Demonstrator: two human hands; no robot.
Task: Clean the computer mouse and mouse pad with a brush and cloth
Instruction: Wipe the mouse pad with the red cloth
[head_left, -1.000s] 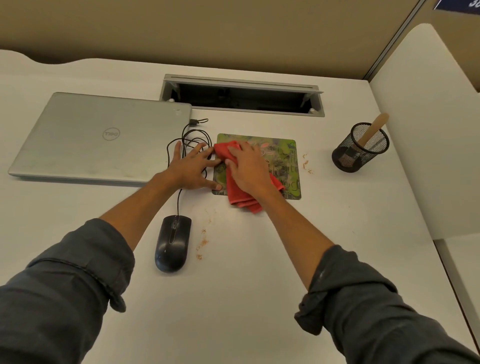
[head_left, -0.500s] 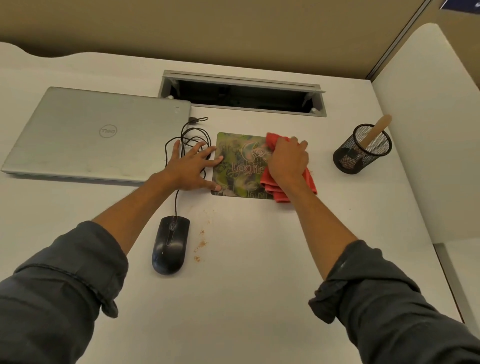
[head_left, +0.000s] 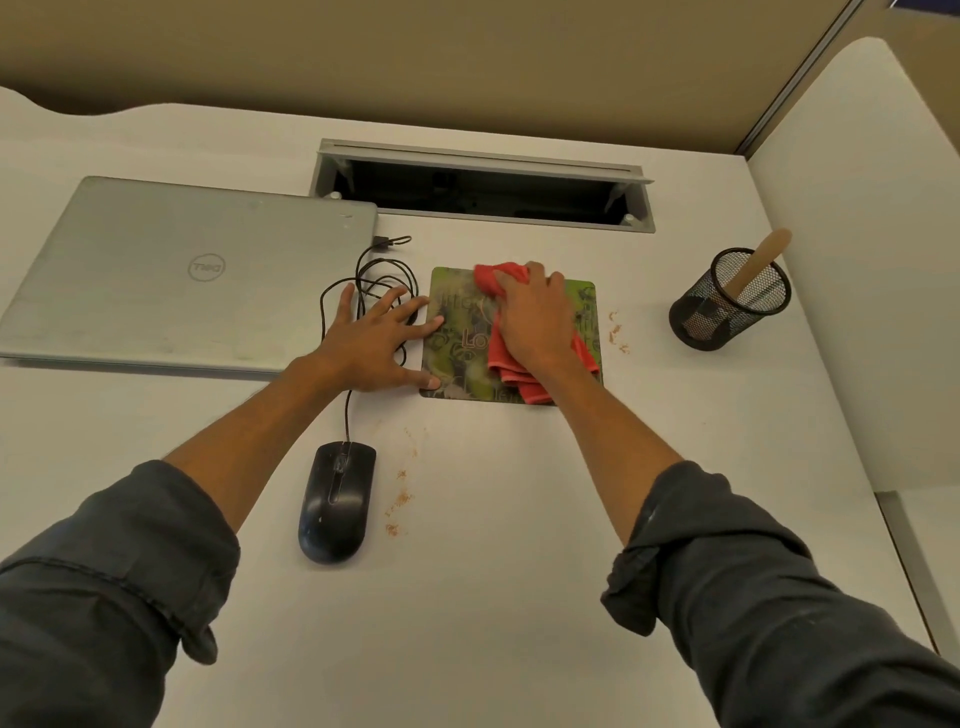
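Two hands work at the green mouse pad near the middle of the white counter. The right hand lies on top of a red cloth, its fingers curled over the bunched far end so that its grip holds the cloth and presses it onto the right half of the pad. Folded layers of the cloth stick out under the wrist at the pad's near edge. The left hand is spread flat with straight fingers, its grip wide and holding nothing; the thumb and a fingertip rest on the pad's left edge, and the palm lies over the looped black cable.

The cable runs toward the person to the black computer mouse, which sits on the counter well apart from the pad, on the near left. Reddish crumbs are scattered just right of the mouse, and a few more lie just off the pad's right edge.

A closed silver laptop lies at the left. At the right stands a black mesh cup with a wooden handle leaning out of it; its lower end is hidden in the cup. A grey cable slot is open at the back of the counter.
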